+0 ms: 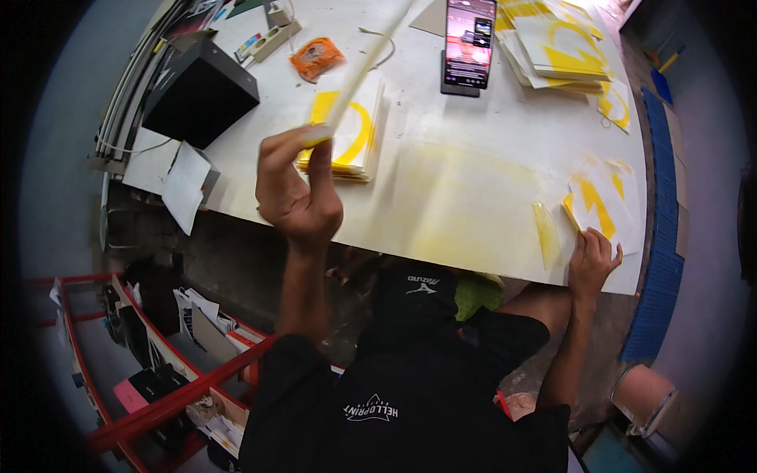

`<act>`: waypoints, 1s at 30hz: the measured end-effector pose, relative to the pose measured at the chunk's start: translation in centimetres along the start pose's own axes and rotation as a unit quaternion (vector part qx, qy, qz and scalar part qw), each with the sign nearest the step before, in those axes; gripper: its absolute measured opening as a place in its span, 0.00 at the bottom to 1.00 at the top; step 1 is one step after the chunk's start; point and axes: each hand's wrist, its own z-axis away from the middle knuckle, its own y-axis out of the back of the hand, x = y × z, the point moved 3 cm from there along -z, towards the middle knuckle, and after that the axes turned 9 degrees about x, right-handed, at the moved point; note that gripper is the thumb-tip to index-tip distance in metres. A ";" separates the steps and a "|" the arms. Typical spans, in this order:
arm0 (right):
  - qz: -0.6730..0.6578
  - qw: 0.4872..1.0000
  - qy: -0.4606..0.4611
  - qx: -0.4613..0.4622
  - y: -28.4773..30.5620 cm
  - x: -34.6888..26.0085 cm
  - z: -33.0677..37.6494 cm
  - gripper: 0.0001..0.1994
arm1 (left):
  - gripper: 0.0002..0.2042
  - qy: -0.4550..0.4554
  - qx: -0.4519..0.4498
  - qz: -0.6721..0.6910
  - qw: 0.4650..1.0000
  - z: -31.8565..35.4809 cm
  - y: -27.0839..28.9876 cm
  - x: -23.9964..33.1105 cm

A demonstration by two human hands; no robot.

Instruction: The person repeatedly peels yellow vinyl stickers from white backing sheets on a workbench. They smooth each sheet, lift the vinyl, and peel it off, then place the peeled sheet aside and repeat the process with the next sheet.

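- At the lower left of the frame a red metal rack (169, 406) holds papers and dark items, below the desk's edge.
- At the upper left, a black box (199, 94) sits on the white desk (465, 197), with loose white sheets (185, 185) hanging over the desk edge just below it.
- A white power strip (272, 38) lies near the top edge, and an orange packet (317, 57) lies just right of it.
- The left hand (298, 189) is raised at centre left; its fingers (276, 150) are pinched tight on the yellow-tipped end of a long pale strip (363, 67), which runs up and to the right toward the top of the frame.
- Behind that hand, a stack of white cards with yellow shapes (351, 134) lies flat on the desk.
- A phone (469, 43) stands propped upright at top centre, its screen lit.
- More yellow-printed sheets (556, 47) are piled at the upper right.
- A yellowish translucent sliver (546, 235) lies on the desk near its front edge.
- The right hand (593, 264) rests at the desk's front edge at the right, fingers (587, 240) spread and pressing the lower edge of a white sheet with yellow marks (603, 205); it grips nothing.
- Blue corrugated sheets (662, 260) stand along the desk's right side.
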 end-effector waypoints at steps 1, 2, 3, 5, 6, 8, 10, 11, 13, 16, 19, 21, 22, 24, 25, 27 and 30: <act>-0.006 1.000 -0.010 0.000 -0.1 0.2 0.1 0.04 | 0.11 -0.120 -0.092 -0.094 0.984 -1.3 0.5 -0.2; -0.012 1.000 -0.021 0.000 -0.1 0.4 0.3 0.04 | 0.11 -0.104 -0.154 -0.136 0.973 -1.6 0.8 -1.2; -0.017 0.999 -0.032 -0.001 -0.2 0.5 0.4 0.04 | 0.12 -0.135 -0.232 -0.165 0.949 -1.8 1.2 -2.5; -0.020 0.999 -0.042 -0.015 -0.1 0.3 0.2 0.06 | 0.11 -0.091 -0.329 -0.203 0.918 -1.2 2.4 -5.2; -0.026 0.999 -0.044 -0.015 -0.2 -0.1 -0.1 0.06 | 0.11 -0.062 -0.366 -0.212 0.904 -0.5 3.5 -6.1; -0.073 0.994 -0.077 -0.024 0.1 0.0 -0.5 0.07 | 0.11 -0.009 -0.439 -0.212 0.873 1.0 4.6 -7.6; -0.139 0.980 -0.137 -0.041 1.4 1.0 -1.7 0.08 | 0.14 -0.029 -0.394 -0.225 0.891 1.4 4.5 -7.7; -0.167 0.975 -0.146 -0.030 1.2 0.9 -2.1 0.10 | 0.15 -0.036 -0.371 -0.225 0.900 2.0 4.4 -7.5; -0.177 0.972 -0.149 -0.027 1.2 1.8 -3.0 0.14 | 0.18 -0.059 -0.310 -0.203 0.927 2.4 2.9 -5.1; -0.163 0.950 -0.258 -0.061 2.0 1.0 -5.3 0.16 | 0.19 -0.051 -0.278 -0.099 0.954 5.1 0.0 -1.4; -0.202 0.935 -0.291 -0.006 0.4 3.3 -5.1 0.16 | 0.20 -0.008 -0.302 0.041 0.952 10.8 -7.0 2.5; -0.185 0.936 -0.300 -0.015 0.7 3.0 -4.9 0.15 | 0.21 -0.005 -0.370 0.100 0.924 13.8 -12.9 6.9; -0.187 0.935 -0.299 -0.020 0.8 2.7 -4.6 0.15 | 0.22 -0.017 -0.415 0.108 0.903 15.4 -15.8 8.6; -0.201 0.932 -0.299 -0.044 1.4 2.2 -4.8 0.15 | 0.22 -0.079 -0.457 0.107 0.880 18.6 -21.0 10.7; -0.186 0.943 -0.275 0.031 2.0 2.9 -4.6 0.14 | 0.23 -0.081 -0.489 0.075 0.865 20.3 -22.9 10.9; -0.151 0.945 -0.227 0.182 3.0 4.8 -4.0 0.13 | 0.24 -0.089 -0.553 0.014 0.828 23.1 -25.9 10.5; -0.134 0.880 -0.296 0.346 7.6 3.3 -4.1 0.07 | 0.27 -0.080 -0.560 0.033 0.824 22.9 -26.5 9.6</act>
